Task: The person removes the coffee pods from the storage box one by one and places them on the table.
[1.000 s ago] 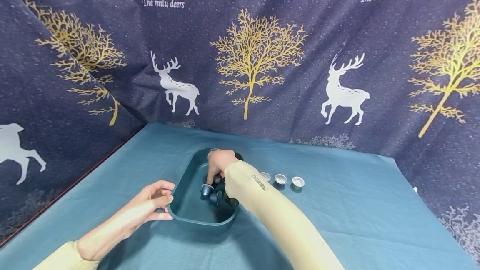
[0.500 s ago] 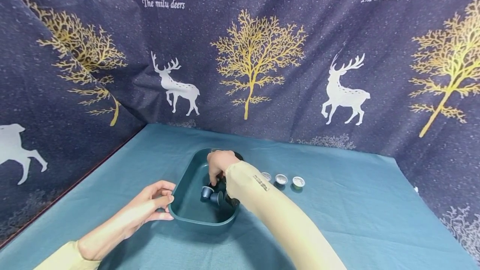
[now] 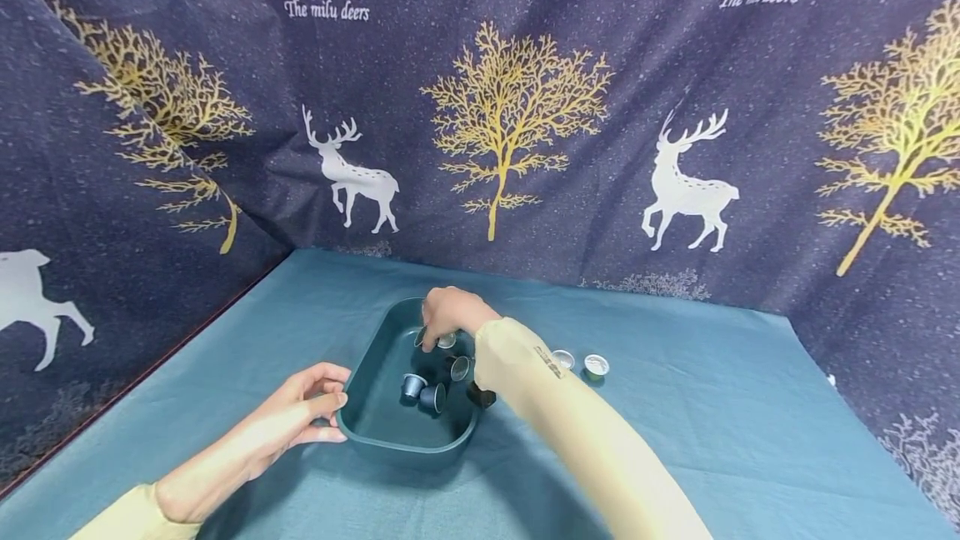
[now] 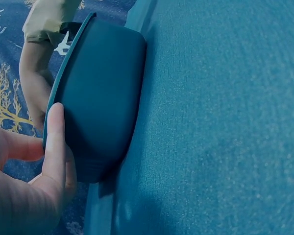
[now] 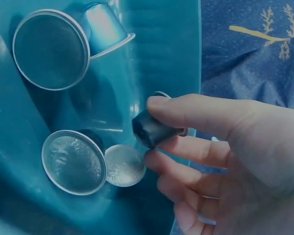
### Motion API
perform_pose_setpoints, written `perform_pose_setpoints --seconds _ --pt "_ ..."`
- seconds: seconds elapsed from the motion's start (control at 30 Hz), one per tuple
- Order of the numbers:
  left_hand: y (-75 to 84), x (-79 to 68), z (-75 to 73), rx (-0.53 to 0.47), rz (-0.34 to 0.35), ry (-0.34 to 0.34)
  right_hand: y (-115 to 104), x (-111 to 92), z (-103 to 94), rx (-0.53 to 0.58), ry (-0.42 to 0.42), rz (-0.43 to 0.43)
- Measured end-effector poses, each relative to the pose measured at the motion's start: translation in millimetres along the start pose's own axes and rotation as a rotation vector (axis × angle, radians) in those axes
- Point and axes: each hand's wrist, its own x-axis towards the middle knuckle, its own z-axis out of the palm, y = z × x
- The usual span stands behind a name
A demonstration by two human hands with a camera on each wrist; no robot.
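Observation:
A teal plastic bin stands on the table with several coffee capsules in it. My left hand holds the bin by its left rim; in the left wrist view one finger lies along the outer wall. Over the bin's far part, my right hand pinches a dark coffee capsule between thumb and fingers, tilted on its side. Two blue capsules lie near the bin's middle. Closer to the right hand are silver-lidded capsules.
Two silver-lidded capsules stand on the teal tablecloth right of the bin, one partly behind the right sleeve. A dark round thing shows beneath that sleeve at the bin's right edge. A navy deer-print curtain hangs behind.
My right hand has risen from among the capsules and moved slightly away and right, with a dark capsule in its fingers. More capsules show in the bin. The left hand stays put.

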Motion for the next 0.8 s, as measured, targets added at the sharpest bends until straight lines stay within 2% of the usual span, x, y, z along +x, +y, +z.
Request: perform_pose_setpoints --seconds 0.37,0.53,0.67,0.8 --pt "0.0 0.9 -0.5 -0.004 -0.001 0.000 18.0 -19.7 -6.4 0.229 0.086 -0.106" --pt "-1.1 0.3 0.0 -0.009 -0.003 -0.004 24.3 -33.0 -2.9 0.323 0.123 -0.154" --pt "-1.9 -0.2 -0.3 -0.013 -0.011 -0.009 31.4 -44.3 2.1 0.382 0.187 -0.193" --pt "-1.8 0.5 -0.8 -0.012 -0.001 -0.010 42.4 -51.6 9.4 0.461 0.277 -0.181"
